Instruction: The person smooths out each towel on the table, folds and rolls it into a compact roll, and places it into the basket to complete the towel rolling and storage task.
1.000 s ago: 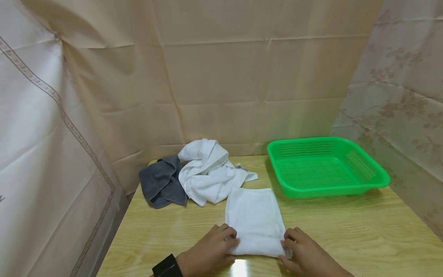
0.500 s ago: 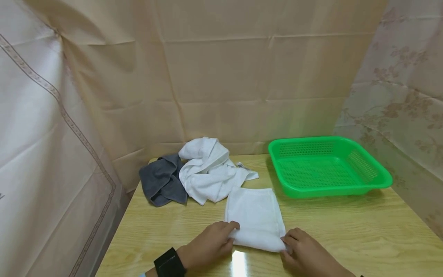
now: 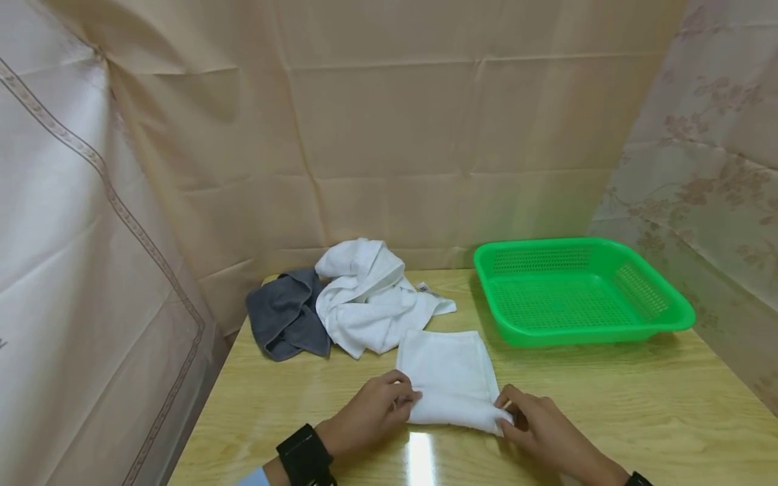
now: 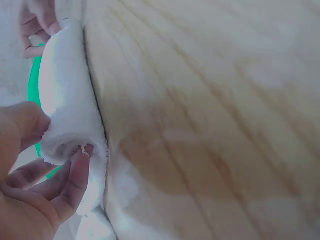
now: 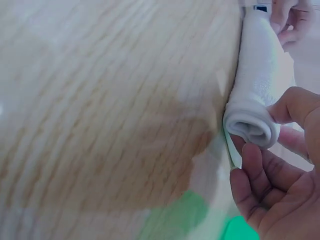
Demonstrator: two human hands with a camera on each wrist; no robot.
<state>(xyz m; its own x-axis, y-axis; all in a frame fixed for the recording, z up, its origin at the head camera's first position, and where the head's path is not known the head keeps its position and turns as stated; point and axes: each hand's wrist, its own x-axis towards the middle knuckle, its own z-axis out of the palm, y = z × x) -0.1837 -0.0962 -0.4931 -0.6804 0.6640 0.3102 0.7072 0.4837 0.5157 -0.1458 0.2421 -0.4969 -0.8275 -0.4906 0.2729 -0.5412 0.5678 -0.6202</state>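
A white towel [image 3: 450, 368] lies on the table, its near edge rolled into a thick roll while the far part stays flat. My left hand [image 3: 379, 408] holds the left end of the roll; in the left wrist view the thumb and fingers [image 4: 75, 180] pinch around its coiled end. At the other end my right hand [image 3: 537, 425] grips the roll, and the right wrist view shows the thumb on one side and fingers below the spiral end [image 5: 252, 127]. The underside of the roll is hidden.
Behind the towel lies a crumpled white towel [image 3: 371, 304] with a tag, beside a crumpled dark grey cloth [image 3: 286, 317]. A green plastic basket [image 3: 559, 297] stands at the back right of the wooden table [image 3: 638, 398]. Cloth sheets [image 3: 389, 135] hang around the table.
The near edge of the towel has been rolled farther away from me, and the flat part is shorter. Both hands have moved slightly forward with the roll.
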